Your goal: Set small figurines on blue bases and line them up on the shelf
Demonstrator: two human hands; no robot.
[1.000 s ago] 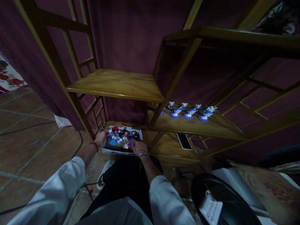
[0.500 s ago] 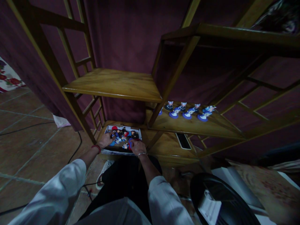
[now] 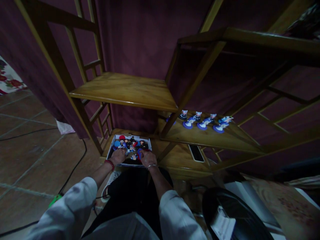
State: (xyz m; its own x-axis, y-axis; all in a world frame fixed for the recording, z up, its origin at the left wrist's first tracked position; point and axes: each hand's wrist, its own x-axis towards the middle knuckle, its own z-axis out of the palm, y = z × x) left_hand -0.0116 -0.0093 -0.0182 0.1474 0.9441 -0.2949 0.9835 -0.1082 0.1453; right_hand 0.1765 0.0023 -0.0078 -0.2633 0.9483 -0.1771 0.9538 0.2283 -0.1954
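Observation:
A shallow white-walled box (image 3: 150, 144) sits on the low wooden shelf in front of me, with several small figurines (image 3: 130, 143) jumbled inside. My left hand (image 3: 118, 156) reaches over its near left part, fingers curled down among the figurines; what they grip, if anything, is hidden. At the box's near right corner my right hand (image 3: 148, 158) is closed on a figurine with a purple-blue base (image 3: 139, 153); most of that figurine is covered by the fingers. Round blue and red bases show near the box's left and back sides.
Several figurines on purple bases (image 3: 204, 124) stand in rows on the raised shelf (image 3: 182, 135) to the right. A phone (image 3: 196, 153) lies on the lower shelf. Overhead juts a wooden shelf board (image 3: 125, 88). A black chair (image 3: 240, 213) stands at lower right; a cable (image 3: 77, 166) crosses the floor.
My left hand has moved right and nearer to me within the box, uncovering a blue base on the left. The right hand stays nearly in place. The view has shifted slightly.

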